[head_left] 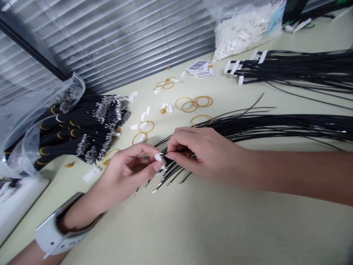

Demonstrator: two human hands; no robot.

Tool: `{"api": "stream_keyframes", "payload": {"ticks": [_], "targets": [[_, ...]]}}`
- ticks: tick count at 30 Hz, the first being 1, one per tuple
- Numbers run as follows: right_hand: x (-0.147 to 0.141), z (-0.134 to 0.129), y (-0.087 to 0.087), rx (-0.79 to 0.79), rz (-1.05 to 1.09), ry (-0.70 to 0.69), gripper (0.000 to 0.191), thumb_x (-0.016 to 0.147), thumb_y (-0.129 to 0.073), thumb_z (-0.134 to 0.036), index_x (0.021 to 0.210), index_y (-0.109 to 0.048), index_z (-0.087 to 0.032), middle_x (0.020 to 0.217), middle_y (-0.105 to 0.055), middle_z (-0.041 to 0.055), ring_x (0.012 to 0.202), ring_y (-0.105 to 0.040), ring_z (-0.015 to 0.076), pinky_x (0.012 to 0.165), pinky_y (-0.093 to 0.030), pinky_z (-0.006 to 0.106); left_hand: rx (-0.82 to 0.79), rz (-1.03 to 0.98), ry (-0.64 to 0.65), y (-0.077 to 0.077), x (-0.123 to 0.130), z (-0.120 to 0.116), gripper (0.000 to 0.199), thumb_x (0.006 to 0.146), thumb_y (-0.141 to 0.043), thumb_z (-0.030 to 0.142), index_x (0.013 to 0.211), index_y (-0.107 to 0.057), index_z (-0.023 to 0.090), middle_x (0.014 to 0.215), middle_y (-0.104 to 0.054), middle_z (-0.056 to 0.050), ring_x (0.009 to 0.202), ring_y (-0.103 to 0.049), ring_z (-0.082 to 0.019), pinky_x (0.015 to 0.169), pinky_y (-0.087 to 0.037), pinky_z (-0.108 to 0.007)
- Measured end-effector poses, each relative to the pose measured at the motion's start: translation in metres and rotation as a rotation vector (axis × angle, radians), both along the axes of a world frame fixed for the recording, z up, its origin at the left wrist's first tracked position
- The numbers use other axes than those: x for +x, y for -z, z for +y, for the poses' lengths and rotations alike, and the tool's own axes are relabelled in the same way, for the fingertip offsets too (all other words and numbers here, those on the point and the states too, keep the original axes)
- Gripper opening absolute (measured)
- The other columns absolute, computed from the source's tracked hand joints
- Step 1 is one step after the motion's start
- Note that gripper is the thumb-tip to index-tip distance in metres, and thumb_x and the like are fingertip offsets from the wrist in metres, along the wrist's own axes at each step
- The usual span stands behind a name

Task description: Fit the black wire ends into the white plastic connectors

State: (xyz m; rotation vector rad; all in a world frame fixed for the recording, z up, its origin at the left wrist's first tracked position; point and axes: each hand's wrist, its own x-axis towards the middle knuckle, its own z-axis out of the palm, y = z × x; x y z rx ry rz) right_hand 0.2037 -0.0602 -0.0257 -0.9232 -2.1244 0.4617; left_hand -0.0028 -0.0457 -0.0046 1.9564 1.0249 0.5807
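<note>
Between thumb and forefinger, my left hand (132,167) pinches a small white connector housing (160,160). My right hand (202,149) grips a thin black wire (165,154) close to its end, and that end meets the housing. Whether the wire tip sits inside the housing, I cannot tell. Beneath both hands lies a bundle of loose black wires (264,127) with bare metal terminals at their left ends, running off to the right. A wide white band is around my left wrist.
Bundled black wires with silver terminals (91,125) lie at left, partly in clear plastic. Rubber bands (189,104) and white housings are scattered behind my hands. Playing cards (200,69) and a bag of white connectors (245,31) lie near the blinds. Wires with white housings (289,68) lie back right.
</note>
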Motion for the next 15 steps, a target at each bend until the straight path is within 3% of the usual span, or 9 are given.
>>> {"api": "stream_keyframes", "payload": {"ticks": [15], "targets": [[0.0, -0.003, -0.003, -0.062, -0.1, -0.047, 0.012, 0.086, -0.05, -0.018, 0.075, -0.051, -0.013, 0.07, -0.054, -0.0008, 0.065, -0.045, 0.0107, 0.068, -0.032, 0.027, -0.034, 0.118, 0.132, 0.001, -0.012, 0.004, 0.004, 0.085, -0.058, 0.021, 0.089, -0.057, 0.022, 0.065, -0.053, 0.003, 0.056, -0.046, -0.008, 0.046, -0.038, -0.016]]}}
